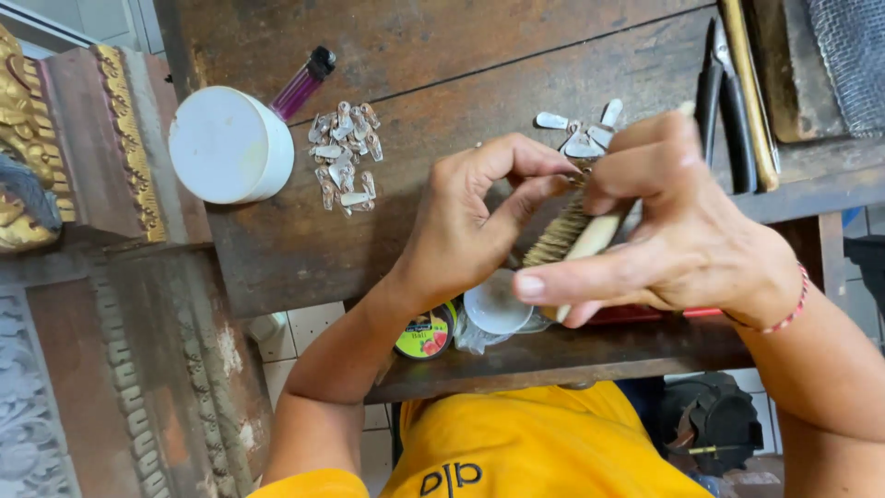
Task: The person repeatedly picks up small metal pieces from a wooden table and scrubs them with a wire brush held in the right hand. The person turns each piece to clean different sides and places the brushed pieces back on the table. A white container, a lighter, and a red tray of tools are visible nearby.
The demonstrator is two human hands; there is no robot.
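Left hand (461,221) fingertips pinched; right hand (673,231) curled shut, both raised, touching.

Dark wooden surface (479,55): worn, matt, scratched. Pale wood-handled bristle brush (576,235): smooth handle, coarse bristles. Small silvery metal pieces (343,152): glossy. Round white plastic lid (226,145): smooth, matt. Black metal pliers (724,92): dull sheen.

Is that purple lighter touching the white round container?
Apart. The head view shows a strip of bare wood between the purple lighter and the white round container.
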